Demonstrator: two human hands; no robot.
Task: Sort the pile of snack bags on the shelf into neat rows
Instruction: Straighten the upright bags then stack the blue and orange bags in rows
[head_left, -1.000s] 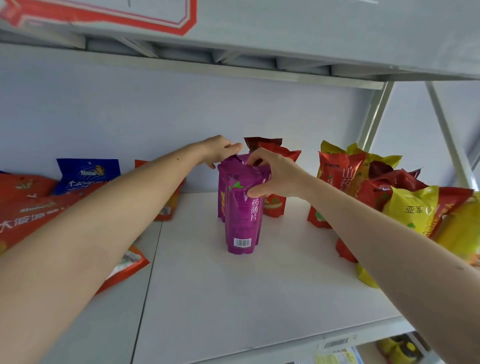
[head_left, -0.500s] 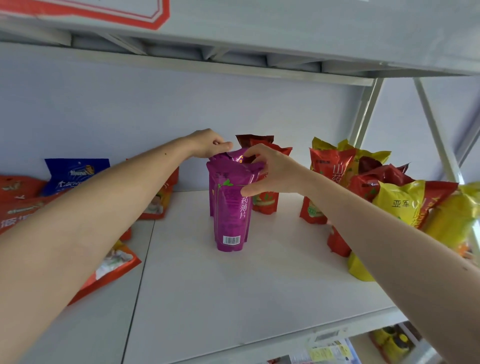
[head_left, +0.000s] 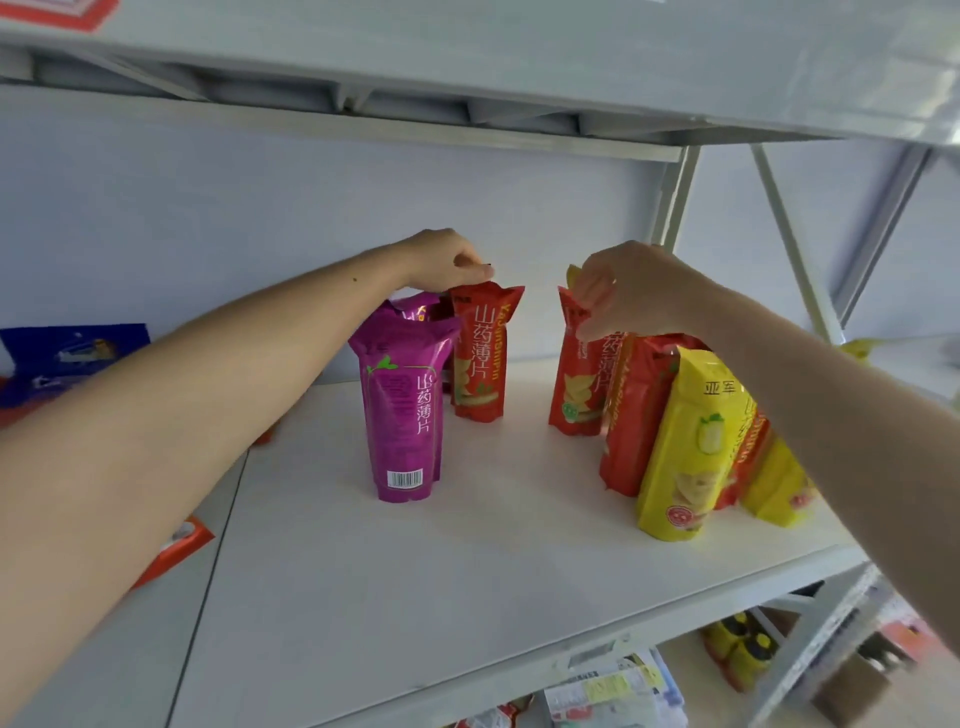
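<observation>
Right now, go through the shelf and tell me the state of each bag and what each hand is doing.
Purple bag: upright, free-standing.
Red bag: upright, top pinched by left hand.
Second red bag: upright, top pinched by right hand.
Yellow bag: standing, leaning against its neighbours.
Blue bag: against the back wall.

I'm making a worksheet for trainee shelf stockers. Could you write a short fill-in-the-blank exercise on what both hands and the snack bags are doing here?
1. The left hand pinches the top of an upright ____ foil snack bag.
2. The tall snack bag standing in front of it, barcode showing, is ____.
3. The right hand grips the top of a second red bag at the ____ end of the right-hand group.
4. Nearest the white shelf's front edge in that group stands a ____ bag.

Missing words: red; purple; back; yellow
</observation>
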